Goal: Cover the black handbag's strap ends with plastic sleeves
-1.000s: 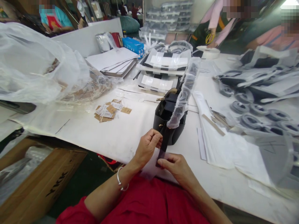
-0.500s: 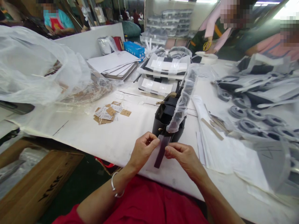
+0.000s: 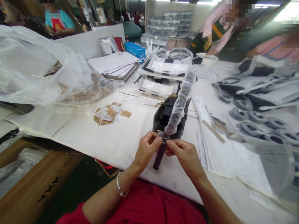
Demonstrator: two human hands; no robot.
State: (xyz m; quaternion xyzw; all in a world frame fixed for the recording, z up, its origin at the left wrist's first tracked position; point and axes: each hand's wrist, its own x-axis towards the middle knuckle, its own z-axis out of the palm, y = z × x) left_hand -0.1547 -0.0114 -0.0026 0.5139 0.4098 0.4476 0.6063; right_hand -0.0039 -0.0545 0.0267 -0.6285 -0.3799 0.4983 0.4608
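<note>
A black handbag (image 3: 159, 119) stands on the white table in front of me. Its strap is wrapped along most of its length in crinkled clear plastic (image 3: 178, 109). The bare dark strap end (image 3: 160, 158) sticks out towards me, below the wrapping. My left hand (image 3: 147, 148) pinches thin clear film at the left edge of the strap, thumb against forefinger. From the right side, my right hand (image 3: 184, 154) pinches the film at the same spot, its fingertips close to the left ones. The film between the fingertips is partly hidden.
Paper tags (image 3: 106, 114) lie in a loose pile on the left. Wrapped bag parts (image 3: 161, 87) are stacked behind the handbag. White paper strips (image 3: 212, 146) and rolled straps (image 3: 249, 116) lie to the right. A cardboard box (image 3: 53, 177) stands below the table edge. Co-workers are across the table.
My right hand has moved up and left to the film, and the fingertips are closer together. The film that stood out flat beside the strap is now gathered against it.
</note>
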